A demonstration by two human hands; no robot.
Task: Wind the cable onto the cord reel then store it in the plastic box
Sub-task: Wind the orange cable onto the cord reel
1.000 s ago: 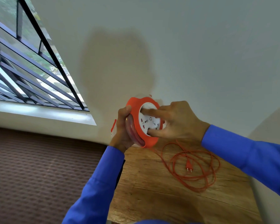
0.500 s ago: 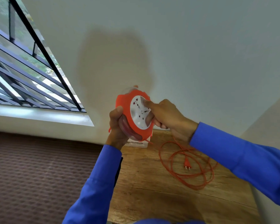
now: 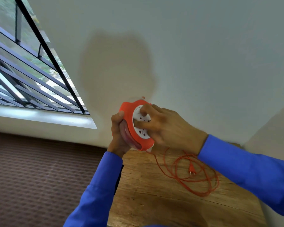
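Note:
An orange cord reel (image 3: 129, 118) with a white socket face is held up in front of the wall, above the far end of a wooden table (image 3: 154, 197). My left hand (image 3: 118, 131) grips its rim from the left and behind. My right hand (image 3: 164, 126) presses fingers onto the white centre disc. A thin orange cable (image 3: 203, 181) runs from the reel's bottom down into loose loops on the table, with its orange plug (image 3: 191, 169) lying inside the loops. No plastic box is clearly in view.
The table stands in a corner, with a pale wall (image 3: 187, 54) behind and a second wall (image 3: 272, 128) to the right. A barred window (image 3: 23, 76) with a white sill is at the left. Brown patterned carpet (image 3: 39, 177) covers the floor left of the table.
My right-hand fingers have shifted around the white disc and the reel has turned. The cable loops on the table have shrunk and moved a little. The view has drifted slightly.

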